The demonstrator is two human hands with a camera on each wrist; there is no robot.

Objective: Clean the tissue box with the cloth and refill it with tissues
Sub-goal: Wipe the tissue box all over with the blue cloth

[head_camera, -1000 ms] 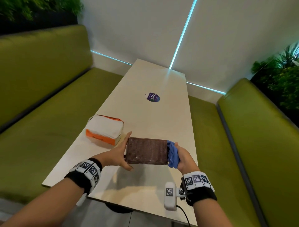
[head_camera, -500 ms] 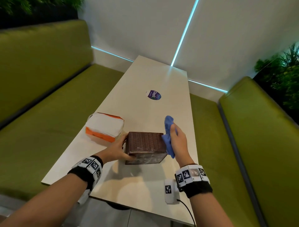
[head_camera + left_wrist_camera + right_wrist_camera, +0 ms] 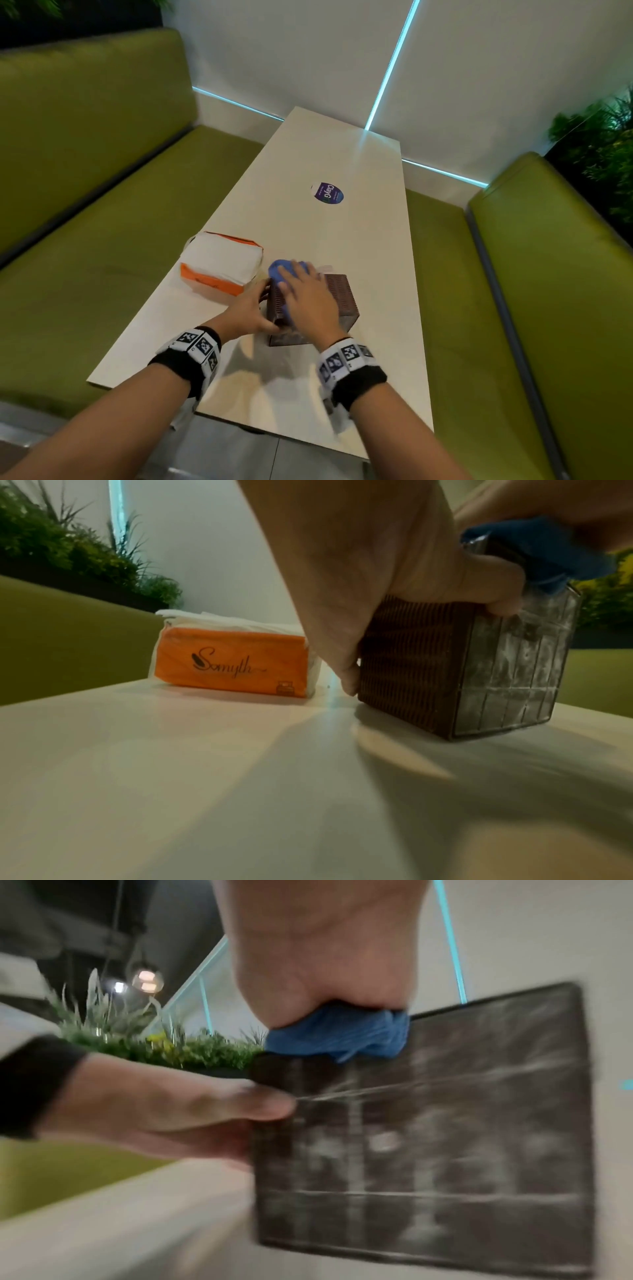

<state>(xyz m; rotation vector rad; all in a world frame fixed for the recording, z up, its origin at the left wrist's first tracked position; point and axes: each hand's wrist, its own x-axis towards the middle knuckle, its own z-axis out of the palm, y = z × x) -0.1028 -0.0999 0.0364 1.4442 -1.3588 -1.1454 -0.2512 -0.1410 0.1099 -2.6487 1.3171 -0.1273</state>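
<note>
A brown woven tissue box stands on the white table, its near face dusty grey. My left hand grips its left side, thumb over the near top edge. My right hand lies flat on the box's top and presses a blue cloth onto it with straight, spread fingers. In the blurred right wrist view the cloth is bunched under my palm at the box's upper edge. An orange-and-white tissue pack lies just left of the box.
A round purple sticker sits mid-table farther out. Green benches run along both long sides of the table, and plants stand behind the right one. The table's near edge is close below my wrists.
My right hand carried the cloth from the box's right side up onto its top and across to the left. The left hand keeps its grip on the box, which now stands on the table.
</note>
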